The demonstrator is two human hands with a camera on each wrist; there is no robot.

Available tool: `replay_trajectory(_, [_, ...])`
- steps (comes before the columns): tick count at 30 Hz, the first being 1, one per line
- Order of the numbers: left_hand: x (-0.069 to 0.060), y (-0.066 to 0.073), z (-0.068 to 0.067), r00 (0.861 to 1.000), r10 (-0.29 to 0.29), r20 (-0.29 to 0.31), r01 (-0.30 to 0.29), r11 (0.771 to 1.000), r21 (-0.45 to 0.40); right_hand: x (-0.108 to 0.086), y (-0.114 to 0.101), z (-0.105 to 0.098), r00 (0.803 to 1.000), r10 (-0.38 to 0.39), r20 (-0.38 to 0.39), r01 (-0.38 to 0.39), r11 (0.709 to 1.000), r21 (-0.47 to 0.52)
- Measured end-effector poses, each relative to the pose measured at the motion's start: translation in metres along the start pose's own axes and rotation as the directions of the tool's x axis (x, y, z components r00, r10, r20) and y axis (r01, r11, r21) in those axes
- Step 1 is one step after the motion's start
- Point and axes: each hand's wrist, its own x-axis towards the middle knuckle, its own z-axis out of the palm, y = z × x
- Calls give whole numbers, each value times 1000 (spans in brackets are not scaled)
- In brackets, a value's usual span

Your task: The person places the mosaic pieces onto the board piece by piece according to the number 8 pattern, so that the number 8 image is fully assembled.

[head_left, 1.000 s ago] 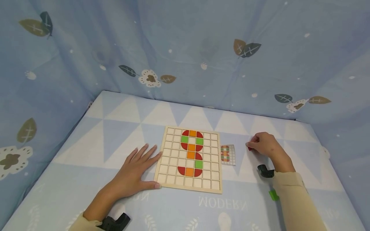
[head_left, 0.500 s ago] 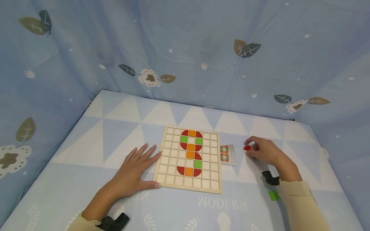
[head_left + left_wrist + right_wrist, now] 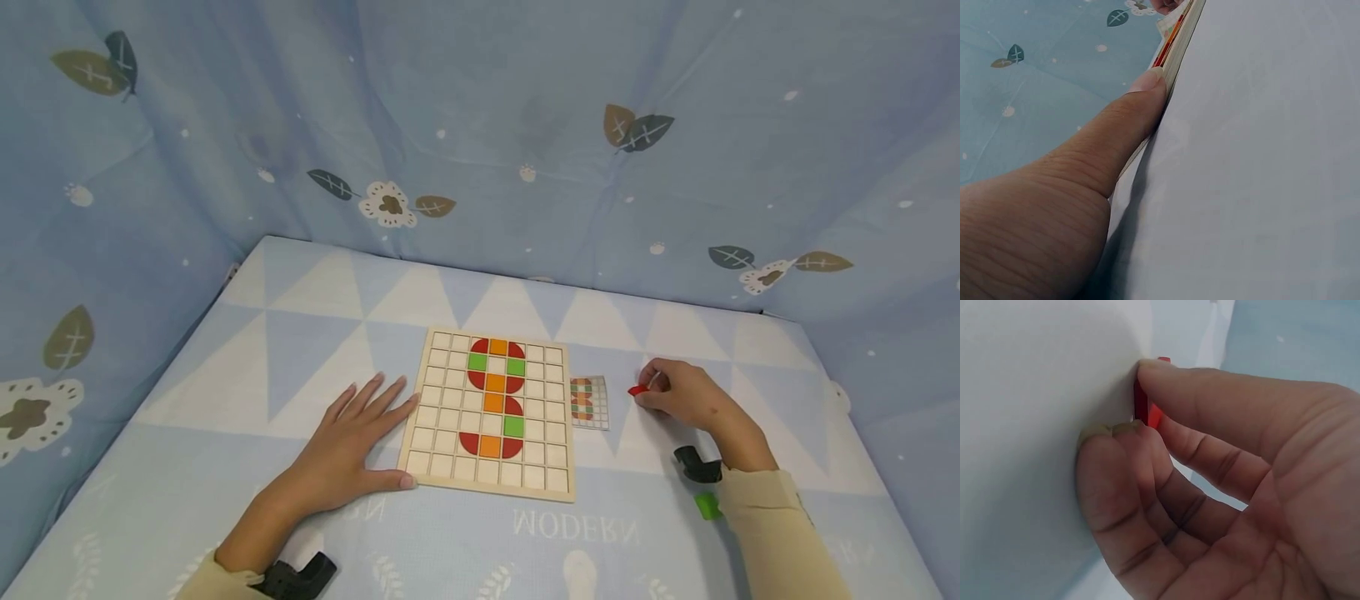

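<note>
My right hand (image 3: 686, 393) pinches a small red tile (image 3: 637, 390) between thumb and fingers, just above the tabletop right of the board. In the right wrist view the red tile (image 3: 1141, 403) shows edge-on behind the thumb; its full outline is hidden. The left hand (image 3: 348, 446) lies with fingers spread at the left side of a wooden grid board (image 3: 551, 408), touching its edge. Thumb contact with the board shows in the left wrist view. Red rounded tiles, orange squares (image 3: 493, 402) and green squares (image 3: 513, 426) sit in the board's middle columns.
A small pattern card (image 3: 598, 402) lies against the board's right side. One green tile (image 3: 707, 506) is on the table by the right sleeve. Leaf-printed blue cloth (image 3: 480, 150) hangs behind the table (image 3: 330, 283). Black wrist mounts (image 3: 697, 465) stick out from both wrists.
The red tile, mostly hidden under the right fingers at first, now shows at the fingertips, slightly further left. The right hand has shifted a little towards me. The left hand stays put.
</note>
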Motion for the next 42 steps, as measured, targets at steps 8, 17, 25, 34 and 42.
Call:
replay_trajectory(8, [-1,-1,0,1000,10,-20,-10,1000,-7,0,0,5,1000,-22,2,22,1000,-6])
replay_trajectory(17, [0,-2,2,1000,10,-7,-10,1000,-4,-7,9,9,997,-62,-51,64,998,23])
replay_trajectory(25, [0,0,2,1000,-1,9,1,1000,-1,-7,-6,6,993,-107,-53,110,992,65])
replay_trajectory(34, [-1,0,1,1000,0,-2,0,1000,6,-2,-72,2,957,-281,-67,285,956,68])
replay_trajectory(42, [0,0,1,1000,0,-10,0,1000,3,10,-128,26,914,-406,8,404,913,60])
